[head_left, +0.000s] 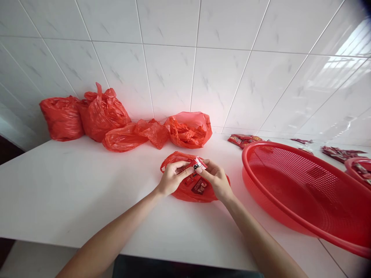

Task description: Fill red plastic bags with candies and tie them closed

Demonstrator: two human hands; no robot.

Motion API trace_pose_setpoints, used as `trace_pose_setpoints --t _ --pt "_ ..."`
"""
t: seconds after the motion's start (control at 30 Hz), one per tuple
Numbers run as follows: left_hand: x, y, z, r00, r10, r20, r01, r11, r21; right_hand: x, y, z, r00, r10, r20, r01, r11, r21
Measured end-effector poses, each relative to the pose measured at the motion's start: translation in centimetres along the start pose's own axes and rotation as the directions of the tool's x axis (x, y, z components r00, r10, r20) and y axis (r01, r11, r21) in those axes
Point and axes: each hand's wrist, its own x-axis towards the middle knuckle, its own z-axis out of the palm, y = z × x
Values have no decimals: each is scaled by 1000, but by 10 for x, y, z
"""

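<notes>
Above the red bag [185, 193], I am holding a small red packet [198, 163] between my left hand [171, 178] and right hand [216, 179], on the white surface [72, 185], near a big red basket [304, 185].

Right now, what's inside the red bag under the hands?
The red bag shows small red packets through its plastic. The left hand and right hand pinch another packet over it, hiding the rest.

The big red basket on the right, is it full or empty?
Empty, as far as it shows: the basket has bare mesh inside, though its right edge is cut off. The packets lie behind it.
</notes>
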Motion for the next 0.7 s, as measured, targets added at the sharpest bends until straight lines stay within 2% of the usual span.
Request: trace_pose_setpoints --t 0.17,0.3,0.33,0.4,0.47,0.53,0.6,0.7 --pt "0 -3 3 999 14 -41 -13 1000 19 -1 0 4 1000 5 -17 -5 1000 -16" --pt "1 -4 2 999 32 -9 -32 999 34 -2 -3 5 1000 11 -10 -11 1000 -19" --pt "2 -4 0 999 39 -7 -39 998 50 -2 -4 5 1000 3 -26 -4 1000 -29" --pt "4 -6 -6 996 75 -49 -68 987 146 -2 -6 1 990 -45 -131 33 995 -92" --pt "8 -11 -14 985 147 -89 -110 937 332 -1 -7 -4 954 -122 -274 66 977 -203" --pt "13 -18 -20 975 215 -54 -156 841 519 1 -7 -8 930 -158 -332 62 957 -283" --pt "16 -28 -22 973 225 50 -205 747 632 3 -6 -10 949 -133 -285 37 947 -319" --pt "20 -39 -18 972 177 152 -233 678 697 4 -3 -9 976 -129 -176 45 908 -417"
